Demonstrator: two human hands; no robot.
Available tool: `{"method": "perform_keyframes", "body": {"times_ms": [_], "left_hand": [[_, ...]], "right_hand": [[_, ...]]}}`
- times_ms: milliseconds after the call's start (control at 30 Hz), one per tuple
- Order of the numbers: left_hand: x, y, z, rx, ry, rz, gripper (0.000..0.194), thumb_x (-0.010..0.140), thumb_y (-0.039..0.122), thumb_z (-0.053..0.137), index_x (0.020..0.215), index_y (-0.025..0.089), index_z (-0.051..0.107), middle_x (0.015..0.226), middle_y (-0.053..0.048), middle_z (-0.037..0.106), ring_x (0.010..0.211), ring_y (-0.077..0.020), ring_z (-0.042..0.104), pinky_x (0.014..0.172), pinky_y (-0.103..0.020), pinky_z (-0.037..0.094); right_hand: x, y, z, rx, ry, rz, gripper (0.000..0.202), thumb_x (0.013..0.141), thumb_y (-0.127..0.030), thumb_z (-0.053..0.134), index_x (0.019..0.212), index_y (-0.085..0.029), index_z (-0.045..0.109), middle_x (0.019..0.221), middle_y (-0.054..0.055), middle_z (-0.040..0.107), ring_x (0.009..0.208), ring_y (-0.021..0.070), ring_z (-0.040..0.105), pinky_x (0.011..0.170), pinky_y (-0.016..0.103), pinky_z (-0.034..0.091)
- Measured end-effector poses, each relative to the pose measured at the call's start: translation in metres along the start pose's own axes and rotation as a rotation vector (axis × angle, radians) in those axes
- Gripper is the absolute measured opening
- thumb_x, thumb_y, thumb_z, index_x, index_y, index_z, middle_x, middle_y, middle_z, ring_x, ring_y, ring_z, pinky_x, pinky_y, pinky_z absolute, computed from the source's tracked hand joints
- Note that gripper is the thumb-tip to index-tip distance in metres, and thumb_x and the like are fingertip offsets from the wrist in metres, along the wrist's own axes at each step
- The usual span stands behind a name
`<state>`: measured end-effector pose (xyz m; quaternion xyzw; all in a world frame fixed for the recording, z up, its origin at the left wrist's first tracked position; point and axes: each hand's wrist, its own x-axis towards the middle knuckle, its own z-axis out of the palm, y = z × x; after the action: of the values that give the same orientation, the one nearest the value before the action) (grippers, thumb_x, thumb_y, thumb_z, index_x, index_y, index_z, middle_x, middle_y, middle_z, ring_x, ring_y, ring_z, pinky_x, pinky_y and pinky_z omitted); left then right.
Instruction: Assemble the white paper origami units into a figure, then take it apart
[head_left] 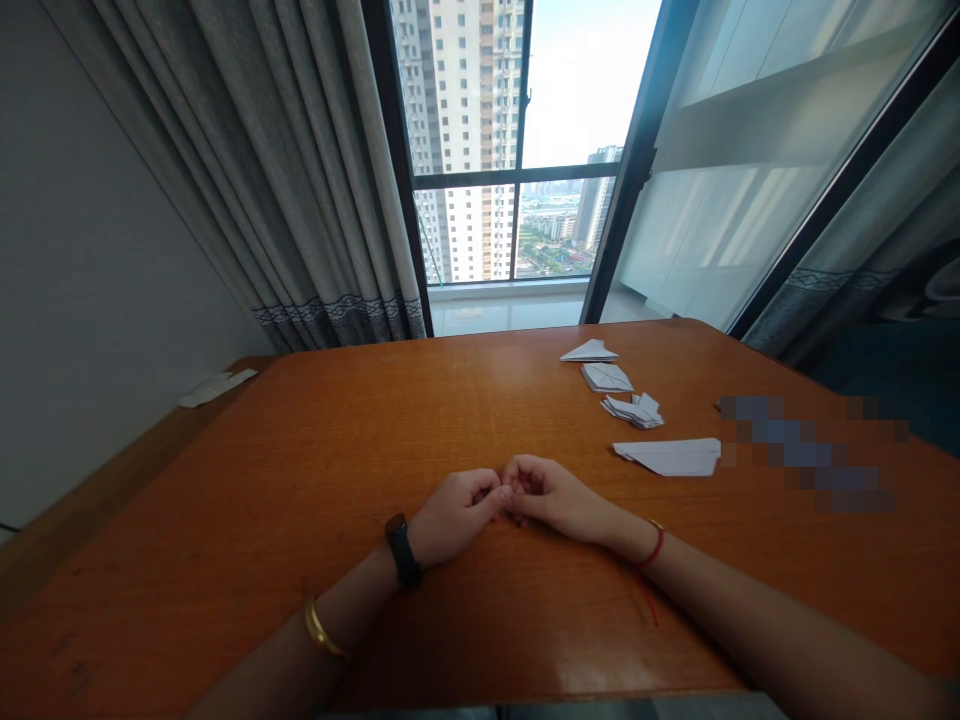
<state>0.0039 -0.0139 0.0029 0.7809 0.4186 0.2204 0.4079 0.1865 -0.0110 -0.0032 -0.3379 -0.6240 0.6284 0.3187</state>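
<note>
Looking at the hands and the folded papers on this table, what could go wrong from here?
1. The left hand and right hand rest curled, fingertips touching, apart from the folded papers; whether they pinch anything is unclear.
2. The large folded paper lies near the right forearm; a sweep might push it.
3. The small paper pile looks loose and could scatter.

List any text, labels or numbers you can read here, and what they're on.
None can be read.
Folded papers: plain white, no print shows.
Black wristband on the left hand: no display visible.
Pixelated patch on the table: blurred, unreadable.
Towers outside: no signs legible.
</note>
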Motion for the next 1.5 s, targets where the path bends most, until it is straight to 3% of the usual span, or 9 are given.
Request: {"method": "perform_keyframes", "body": {"times_ms": [1500], "left_hand": [[-0.0007,0.0006,-0.0007,0.018,0.000,0.012,0.037,0.091,0.044,0.039,0.071,0.016,0.054,0.065,0.002,0.050,0.059,-0.0110,0.041,0.058,-0.023,0.033]], "right_hand": [[0.0006,0.0017,0.0001,-0.001,0.006,0.006,0.032,0.074,-0.043,0.069,0.079,-0.017,0.052,0.061,-0.003,0.057,0.052,0.0078,0.048,0.050,0.020,0.035]]}}
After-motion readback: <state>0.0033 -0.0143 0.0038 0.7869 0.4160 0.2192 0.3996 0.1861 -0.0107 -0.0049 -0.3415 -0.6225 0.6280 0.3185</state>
